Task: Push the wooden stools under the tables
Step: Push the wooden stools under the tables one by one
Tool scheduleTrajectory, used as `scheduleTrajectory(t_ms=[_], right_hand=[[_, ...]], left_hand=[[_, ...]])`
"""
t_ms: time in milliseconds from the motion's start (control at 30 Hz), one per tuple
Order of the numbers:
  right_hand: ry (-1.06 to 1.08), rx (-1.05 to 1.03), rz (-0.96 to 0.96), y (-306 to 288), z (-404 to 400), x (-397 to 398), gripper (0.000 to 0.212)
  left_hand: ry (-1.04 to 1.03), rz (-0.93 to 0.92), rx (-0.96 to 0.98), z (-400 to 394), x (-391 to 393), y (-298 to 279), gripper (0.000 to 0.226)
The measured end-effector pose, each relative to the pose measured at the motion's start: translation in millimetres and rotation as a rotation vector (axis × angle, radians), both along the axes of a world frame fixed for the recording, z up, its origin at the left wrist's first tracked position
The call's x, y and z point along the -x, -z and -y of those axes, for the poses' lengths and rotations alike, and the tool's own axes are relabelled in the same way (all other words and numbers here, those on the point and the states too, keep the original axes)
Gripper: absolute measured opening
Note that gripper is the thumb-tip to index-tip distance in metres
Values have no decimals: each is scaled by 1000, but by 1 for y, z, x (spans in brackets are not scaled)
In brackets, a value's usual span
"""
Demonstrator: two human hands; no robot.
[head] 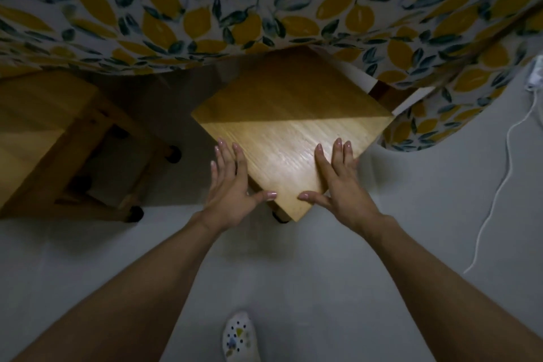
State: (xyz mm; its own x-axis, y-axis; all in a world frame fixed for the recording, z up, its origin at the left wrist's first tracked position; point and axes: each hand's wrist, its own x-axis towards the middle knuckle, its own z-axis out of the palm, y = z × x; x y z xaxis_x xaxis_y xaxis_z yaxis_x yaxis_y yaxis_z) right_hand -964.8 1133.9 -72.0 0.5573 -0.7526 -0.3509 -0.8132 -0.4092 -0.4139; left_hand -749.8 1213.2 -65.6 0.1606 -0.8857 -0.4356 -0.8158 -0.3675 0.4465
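Observation:
A square wooden stool (pixel 289 123) stands corner-on toward me, its far corner tucked under the table edge and half of its seat in shadow. My left hand (pixel 232 185) lies flat against the stool's near left edge, fingers spread, thumb on the seat. My right hand (pixel 338 185) rests flat on the seat's near right part, fingers extended. The table (pixel 264 9) is covered by a cloth printed with yellow lemons and dark leaves. A second wooden stool (pixel 50 138) stands at the left, partly under the cloth.
A dark table leg (pixel 382 91) shows behind the stool's right corner. A white cable (pixel 499 185) trails over the pale floor at the right. My foot in a patterned shoe (pixel 239 336) is at the bottom centre.

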Motion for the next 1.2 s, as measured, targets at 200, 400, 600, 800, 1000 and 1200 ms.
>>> scheduleTrajectory(t_ms=[200,400,600,800,1000,1200], right_hand=[[25,-7,-9,-1,43,-23,103],[11,52,-51,-5,67,-34,101],[20,43,-62,-4,72,-35,103],[51,63,-86,-4,68,-37,104],[265,146,-15,-27,44,-79,91],[195,237,149,-31,-21,-195,90]], left_hand=[[28,35,-7,46,-26,3,121],[57,49,-9,70,-37,4,120],[54,63,-58,77,-39,0,124],[167,95,-186,81,-54,-12,105],[158,139,-28,43,-105,-22,82],[-151,128,189,-31,-205,-31,64]])
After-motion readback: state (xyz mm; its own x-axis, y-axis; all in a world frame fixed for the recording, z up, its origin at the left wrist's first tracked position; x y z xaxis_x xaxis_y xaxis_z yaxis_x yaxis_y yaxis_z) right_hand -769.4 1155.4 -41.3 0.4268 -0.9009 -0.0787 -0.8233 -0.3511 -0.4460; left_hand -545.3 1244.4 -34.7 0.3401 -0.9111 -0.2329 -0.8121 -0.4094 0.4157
